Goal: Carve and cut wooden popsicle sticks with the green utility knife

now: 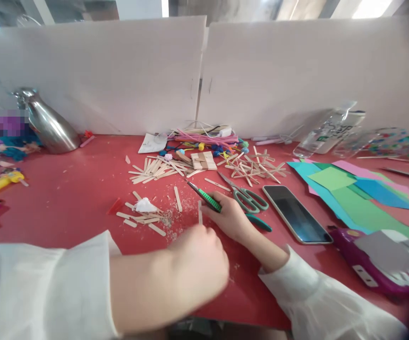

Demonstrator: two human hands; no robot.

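Observation:
My left hand (200, 264) is closed in a blurred fist at the near middle. A wooden craft stick (200, 213) pokes up from beyond its fingers, which are mostly hidden. Just to its right, my right hand (231, 217) is wrapped around a green utility knife (209, 199), its dark tip pointing up and left. A teal handle end (259, 223) shows behind that hand; whether it belongs to the knife I cannot tell. Green-handled scissors (249, 198) lie beyond the right hand. Wood shavings and a loose craft stick (178, 199) are left of the knife.
More sticks (144, 217) lie around a crumpled white tissue (145, 205); stick piles (257, 165) and pipe cleaners (208, 138) sit farther back. A phone (296, 215), coloured paper (353, 189) and a purple case (356, 264) are right. A steel jug (50, 123) stands left, bottles (327, 130) right.

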